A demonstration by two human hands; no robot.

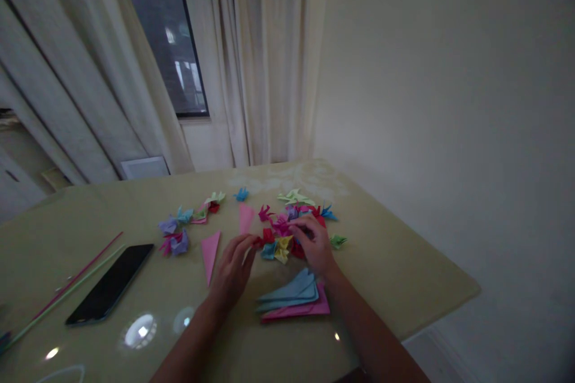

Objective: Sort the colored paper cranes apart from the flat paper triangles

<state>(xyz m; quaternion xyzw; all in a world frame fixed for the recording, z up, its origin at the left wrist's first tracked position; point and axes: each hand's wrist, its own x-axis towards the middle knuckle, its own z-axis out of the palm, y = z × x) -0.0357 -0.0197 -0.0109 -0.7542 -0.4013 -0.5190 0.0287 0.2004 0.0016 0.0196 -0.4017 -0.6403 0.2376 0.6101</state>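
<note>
Several small folded-paper origami pieces lie in a colourful cluster in front of me. My left hand (232, 266) is at the cluster's left side, thumb and fingertips pinched on a red origami piece (267, 236). From the right, my right hand (317, 246) reaches in with its fingertips closed on a magenta origami piece (281, 225). Between the hands sit a yellow origami piece (283, 248) and a blue origami piece (268, 251). Nearer to me, a stack of folded blue paper (290, 291) rests on folded pink paper (299, 311).
A pink paper triangle (210, 254) lies left of my left hand. Farther left are a black phone (110, 284) and two thin sticks, one pink (85, 266) and one green (67, 293). More origami (178, 242) lies beyond the phone. The table (395, 263) meets a wall at right.
</note>
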